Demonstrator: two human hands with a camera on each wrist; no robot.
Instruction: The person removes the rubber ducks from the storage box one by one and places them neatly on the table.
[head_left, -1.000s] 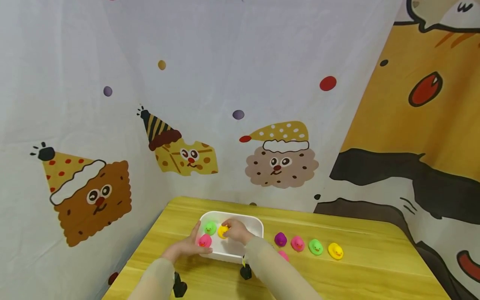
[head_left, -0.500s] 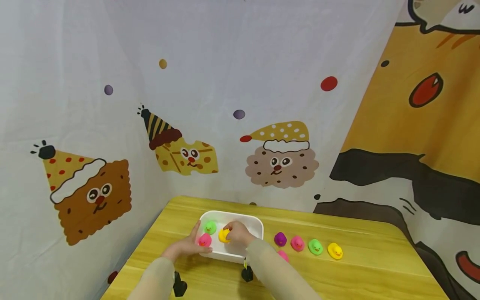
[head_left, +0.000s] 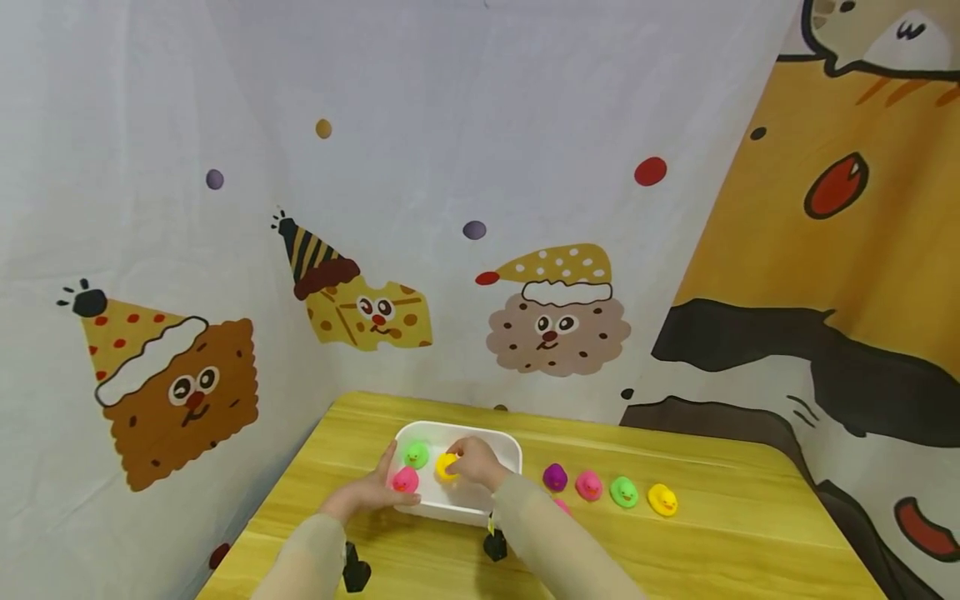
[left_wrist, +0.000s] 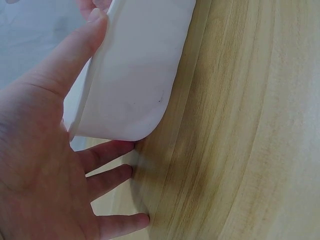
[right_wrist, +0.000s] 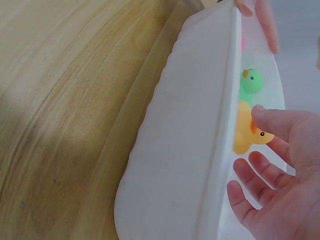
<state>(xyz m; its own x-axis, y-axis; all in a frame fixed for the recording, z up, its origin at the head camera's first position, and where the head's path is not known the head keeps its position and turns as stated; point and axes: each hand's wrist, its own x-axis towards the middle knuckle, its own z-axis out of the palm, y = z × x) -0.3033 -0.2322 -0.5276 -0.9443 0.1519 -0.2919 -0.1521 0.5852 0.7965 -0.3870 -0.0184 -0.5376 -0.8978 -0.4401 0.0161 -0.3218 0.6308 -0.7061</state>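
Little has moved since half a second ago: the head view has shifted slightly, and the yellow duck (head_left: 442, 466) has edged barely farther from the person, along with the right hand (head_left: 478, 464). Leftmost, the left hand (head_left: 367, 493) is spread wide at the near left corner of the white tray (head_left: 450, 514), its thumb along the near wall and its fairly straight fingers at the left end. Just inside from that hand sits a pink duck (head_left: 406, 480), near the thumb, with a green duck (head_left: 416, 454) beyond it. Right of both, between the hands, the yellow duck is inside the tray, pinched by the right hand's thumb and forefinger; the remaining fingers are loosely bent. Whether this duck touches the tray's floor cannot be told. Nearer the person than the right hand, the right sleeve (head_left: 551, 533) mostly hides a pink object (head_left: 562, 505). Rightward of that hand, outside the tray, a row stands on the table (head_left: 675, 558): purple duck (head_left: 555, 477) nearest, then second pink duck (head_left: 588, 485), second green duck (head_left: 623, 492) and second yellow duck (head_left: 662, 499) farthest out.
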